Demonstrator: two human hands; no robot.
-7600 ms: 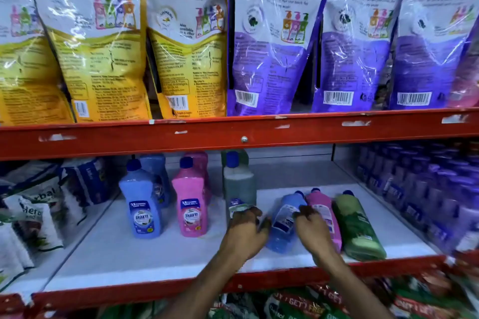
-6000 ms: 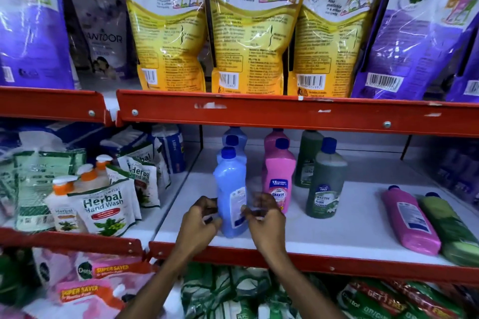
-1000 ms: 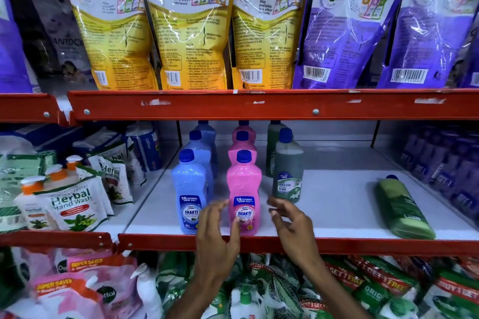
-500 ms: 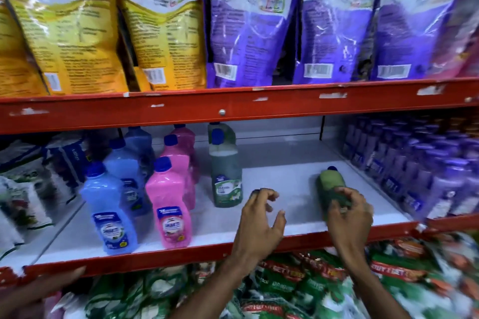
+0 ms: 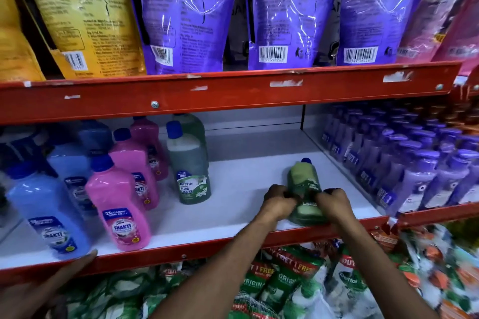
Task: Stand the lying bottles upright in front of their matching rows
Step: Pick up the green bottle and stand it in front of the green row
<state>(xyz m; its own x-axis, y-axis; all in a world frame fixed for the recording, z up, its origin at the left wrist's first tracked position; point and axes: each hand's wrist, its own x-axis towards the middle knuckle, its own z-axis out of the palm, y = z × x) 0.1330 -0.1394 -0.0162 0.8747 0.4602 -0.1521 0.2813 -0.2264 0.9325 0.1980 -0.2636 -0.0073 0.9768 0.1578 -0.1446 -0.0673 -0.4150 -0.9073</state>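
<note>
Shop shelf: green bottle lies near front edge, right of green row; left hand and right hand fingers clamped on its base. Tip it up, slide left before the row

Bottle lying near shelf front edge, right of upright bottle rows, left hand and right hand flanking it

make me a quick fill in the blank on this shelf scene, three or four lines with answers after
1. Both hands, the left hand and the right hand, grip the ____ bottle.
2. That bottle's cap is coloured ____.
3. The front upright pink bottle stands beside a ____ bottle.
4. The shelf edge is painted ____.

Answers: green; blue; blue; red
</note>
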